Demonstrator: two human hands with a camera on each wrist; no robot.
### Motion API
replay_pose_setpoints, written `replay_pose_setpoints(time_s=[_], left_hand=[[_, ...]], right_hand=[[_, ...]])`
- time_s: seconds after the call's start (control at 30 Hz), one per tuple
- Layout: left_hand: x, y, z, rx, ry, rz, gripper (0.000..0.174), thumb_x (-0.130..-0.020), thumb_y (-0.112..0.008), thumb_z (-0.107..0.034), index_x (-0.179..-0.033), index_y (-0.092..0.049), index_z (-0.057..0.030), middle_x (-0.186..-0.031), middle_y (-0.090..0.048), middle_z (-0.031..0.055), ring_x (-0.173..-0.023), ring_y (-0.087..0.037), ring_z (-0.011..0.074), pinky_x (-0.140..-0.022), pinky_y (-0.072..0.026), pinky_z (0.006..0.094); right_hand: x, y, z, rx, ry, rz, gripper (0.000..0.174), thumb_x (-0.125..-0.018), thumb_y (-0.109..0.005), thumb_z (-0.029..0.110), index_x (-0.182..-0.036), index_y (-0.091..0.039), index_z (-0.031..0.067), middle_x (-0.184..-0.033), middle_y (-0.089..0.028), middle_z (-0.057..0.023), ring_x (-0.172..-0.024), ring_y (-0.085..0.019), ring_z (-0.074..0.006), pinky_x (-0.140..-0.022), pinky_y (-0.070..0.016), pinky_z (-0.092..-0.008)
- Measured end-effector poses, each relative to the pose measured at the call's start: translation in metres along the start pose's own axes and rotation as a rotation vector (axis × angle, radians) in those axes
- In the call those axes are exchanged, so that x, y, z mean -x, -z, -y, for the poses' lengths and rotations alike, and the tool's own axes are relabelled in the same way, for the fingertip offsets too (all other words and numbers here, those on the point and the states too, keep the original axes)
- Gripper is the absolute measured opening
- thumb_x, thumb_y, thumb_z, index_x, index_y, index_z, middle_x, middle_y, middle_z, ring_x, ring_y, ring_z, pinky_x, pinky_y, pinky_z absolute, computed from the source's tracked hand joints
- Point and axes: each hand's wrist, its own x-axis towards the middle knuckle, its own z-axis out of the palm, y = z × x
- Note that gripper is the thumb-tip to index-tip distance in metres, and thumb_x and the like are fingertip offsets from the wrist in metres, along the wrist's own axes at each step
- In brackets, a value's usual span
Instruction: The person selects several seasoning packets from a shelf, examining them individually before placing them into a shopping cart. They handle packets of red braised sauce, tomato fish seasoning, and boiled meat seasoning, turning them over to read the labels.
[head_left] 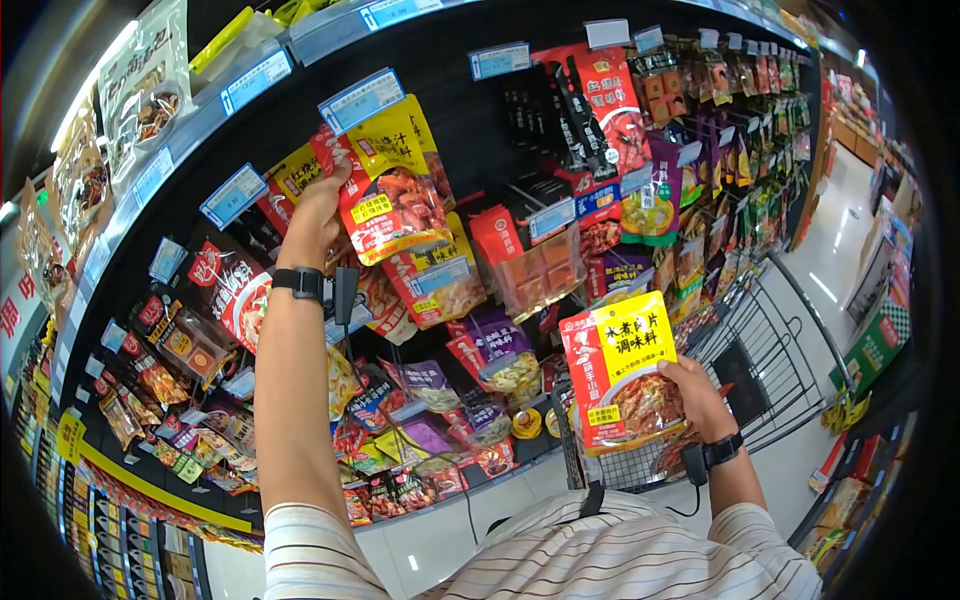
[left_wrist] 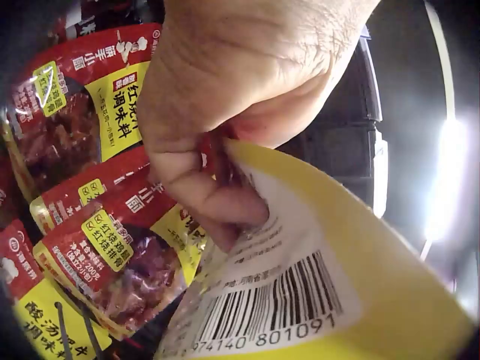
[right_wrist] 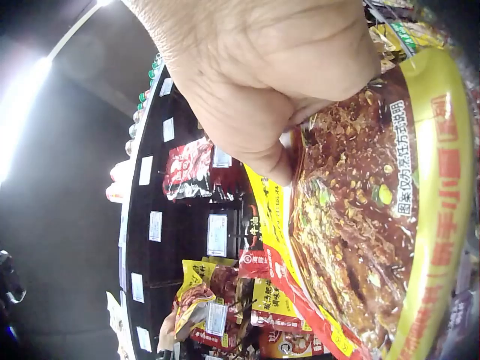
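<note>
My left hand (head_left: 318, 215) reaches to the hanging rack and grips the left edge of a red and yellow seasoning packet (head_left: 397, 200), just under a price tag. In the left wrist view, curled fingers (left_wrist: 217, 187) pinch that packet, whose barcode side (left_wrist: 277, 300) faces the camera; similar packets (left_wrist: 124, 262) hang beside it. My right hand (head_left: 700, 400) holds another red and yellow packet (head_left: 625, 375) upright by its right edge, above the cart. The thumb (right_wrist: 262, 161) lies on the front of this packet (right_wrist: 352, 202) in the right wrist view.
A wire shopping cart (head_left: 770, 350) stands at the right, beside the shelf. More packets (head_left: 645, 190) hang in rows along the rack, with price tags (head_left: 500, 61) sticking out. Large bags (head_left: 145, 85) stand on the shelf above. The aisle floor (head_left: 835, 230) runs along the right.
</note>
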Motion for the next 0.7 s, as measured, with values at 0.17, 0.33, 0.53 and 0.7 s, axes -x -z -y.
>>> replay_pose_setpoints(time_s=[0.17, 0.33, 0.53, 0.7], left_hand=[[-0.018, 0.007, 0.011, -0.045, -0.083, -0.054, 0.033, -0.099, -0.061, -0.022, -0.126, -0.057, -0.0038, -0.116, -0.066, 0.0104, -0.099, -0.067, 0.0218, -0.086, -0.0559, 0.0395], [-0.022, 0.009, 0.013, -0.105, -0.138, -0.099, 0.040, -0.097, -0.063, -0.021, -0.130, -0.054, -0.0017, -0.119, -0.065, 0.0126, -0.100, -0.066, 0.0233, -0.088, -0.0535, 0.0375], [-0.023, 0.014, 0.014, -0.047, -0.151, -0.150, 0.039, -0.095, -0.064, -0.017, -0.128, -0.055, 0.0034, -0.118, -0.065, 0.0158, -0.102, -0.065, 0.0245, -0.090, -0.0516, 0.0360], [-0.024, 0.011, 0.016, -0.048, -0.193, -0.055, 0.038, -0.095, -0.063, -0.019, -0.126, -0.057, 0.0019, -0.117, -0.067, 0.0146, -0.102, -0.066, 0.0241, -0.091, -0.0519, 0.0361]], right_hand=[[0.001, 0.012, -0.004, 0.003, 0.001, 0.006, 0.030, -0.096, -0.058, 0.013, -0.119, -0.061, -0.0058, -0.112, -0.069, -0.0102, -0.093, -0.067, -0.0145, -0.085, -0.0515, -0.0273], [0.009, 0.016, -0.001, 0.007, 0.003, -0.009, 0.029, -0.097, -0.059, 0.013, -0.119, -0.062, -0.0053, -0.109, -0.070, -0.0091, -0.091, -0.067, -0.0141, -0.084, -0.0518, -0.0270], [0.014, 0.019, 0.000, 0.007, 0.007, -0.019, 0.028, -0.097, -0.059, 0.014, -0.118, -0.063, -0.0045, -0.109, -0.071, -0.0086, -0.091, -0.068, -0.0135, -0.084, -0.0521, -0.0269], [0.012, 0.021, -0.005, 0.007, -0.009, -0.032, 0.028, -0.097, -0.060, 0.014, -0.118, -0.063, -0.0052, -0.109, -0.071, -0.0095, -0.089, -0.068, -0.0138, -0.083, -0.0527, -0.0269]])
